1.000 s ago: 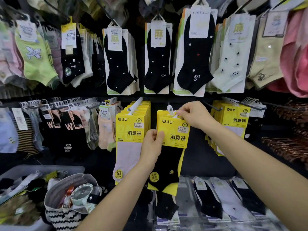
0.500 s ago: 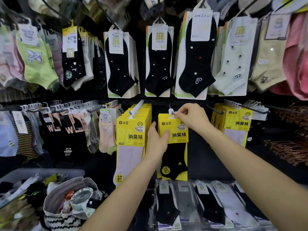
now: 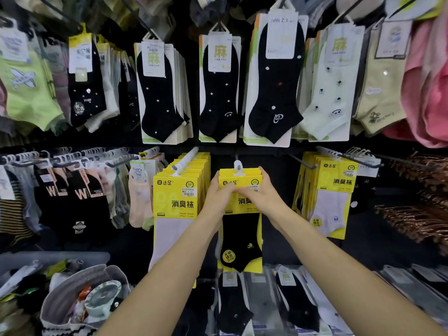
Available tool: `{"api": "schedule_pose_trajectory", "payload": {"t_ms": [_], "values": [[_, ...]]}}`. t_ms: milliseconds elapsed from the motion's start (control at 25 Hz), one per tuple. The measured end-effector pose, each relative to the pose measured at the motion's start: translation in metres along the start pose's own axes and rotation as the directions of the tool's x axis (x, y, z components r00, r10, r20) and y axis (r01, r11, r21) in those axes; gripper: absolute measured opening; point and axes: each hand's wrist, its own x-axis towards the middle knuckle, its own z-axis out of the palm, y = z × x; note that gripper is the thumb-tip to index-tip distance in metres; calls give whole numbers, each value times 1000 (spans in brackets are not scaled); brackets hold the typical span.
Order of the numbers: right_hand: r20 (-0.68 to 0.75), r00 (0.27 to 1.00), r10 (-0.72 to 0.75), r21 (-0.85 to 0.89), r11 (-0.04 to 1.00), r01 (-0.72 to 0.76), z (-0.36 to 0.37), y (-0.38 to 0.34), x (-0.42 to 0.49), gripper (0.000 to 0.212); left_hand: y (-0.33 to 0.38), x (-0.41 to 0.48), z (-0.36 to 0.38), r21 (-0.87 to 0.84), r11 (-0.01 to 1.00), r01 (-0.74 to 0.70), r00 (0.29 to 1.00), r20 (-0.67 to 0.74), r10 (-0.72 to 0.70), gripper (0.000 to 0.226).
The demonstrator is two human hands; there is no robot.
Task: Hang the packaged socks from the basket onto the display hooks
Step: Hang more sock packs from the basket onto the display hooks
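A small stack of yellow-carded black sock packs (image 3: 241, 241) hangs on the middle display hook (image 3: 238, 165), whose white tip pokes out above the cards. My left hand (image 3: 218, 195) grips the stack's left edge, thumb across the yellow header. My right hand (image 3: 260, 192) holds the right edge, fingers curled over the front of the card. The sock below the header hangs free.
A fuller hook of yellow packs with white socks (image 3: 179, 209) hangs just left, another (image 3: 332, 195) to the right. A striped fabric basket (image 3: 72, 309) and a grey bin (image 3: 48, 258) sit at lower left. Flat sock packs (image 3: 291, 299) lie on the shelf below.
My right hand came down from the hook tip onto the card's right edge. My left hand rose to the header. The packs slid back on the hook and now hang straight.
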Motion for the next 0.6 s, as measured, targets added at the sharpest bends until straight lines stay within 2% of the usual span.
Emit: {"api": "schedule_pose_trajectory", "payload": {"t_ms": [120, 200, 280, 440, 520, 600], "values": [[-19, 999, -29, 18, 999, 29, 0, 9, -4, 86, -13, -2, -1, -55, 998, 31, 999, -10, -32, 57], [-26, 998, -53, -16, 998, 53, 4, 20, -11, 67, -27, -11, 0, -32, 999, 24, 999, -35, -25, 56], [-2, 998, -58, -31, 998, 58, 9, 26, -17, 58, -35, -19, 1, -48, 999, -3, 1000, -28, 2, 48], [32, 999, -22, -31, 999, 23, 3, 37, -32, 68, -43, -31, -3, -75, 997, -4, 1000, -18, 2, 48], [43, 998, 34, -55, 998, -31, -4, 64, -55, 79, -61, -62, -9, -4, 1000, -23, 999, -37, 23, 53], [85, 989, 120, -66, 991, -114, -10, 108, -91, 81, -90, -106, -12, 85, 996, 17, 999, -43, -13, 62]]}}
